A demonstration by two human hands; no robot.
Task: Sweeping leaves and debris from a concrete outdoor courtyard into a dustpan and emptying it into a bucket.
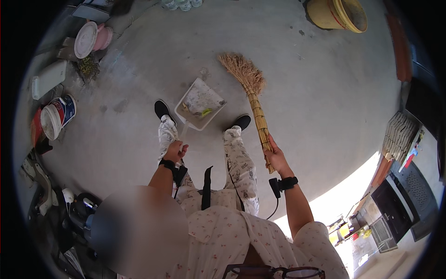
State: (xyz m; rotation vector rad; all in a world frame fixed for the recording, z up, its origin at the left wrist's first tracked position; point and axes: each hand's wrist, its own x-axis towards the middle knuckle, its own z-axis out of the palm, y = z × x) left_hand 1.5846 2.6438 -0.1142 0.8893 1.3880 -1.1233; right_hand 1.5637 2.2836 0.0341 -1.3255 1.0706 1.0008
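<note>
My left hand (pixel 176 151) is closed around the handle of a whitish plastic dustpan (pixel 201 93), whose pan lies between and just ahead of my feet. Inside the pan are grey dust, a yellow-green scrap (pixel 206 112) and a brownish scrap (pixel 185 107). In my right hand (pixel 276 157) is the bound handle of a straw broom (pixel 257 111). The broom's bristles (pixel 244 69) point forward, to the right of the pan and apart from it. From this steep angle I cannot tell whether the bristles touch the floor.
Bare concrete floor (pixel 324 94) surrounds my feet. A yellow bucket (pixel 322 14) stands at the far right, plastic bottles (pixel 183 4) at the far edge. Along the left are a pink stool-like object (pixel 103 36), a paint bucket (pixel 66 108) and a scooter-like vehicle (pixel 78 212). Stacked grey sheets (pixel 399 136) are at right.
</note>
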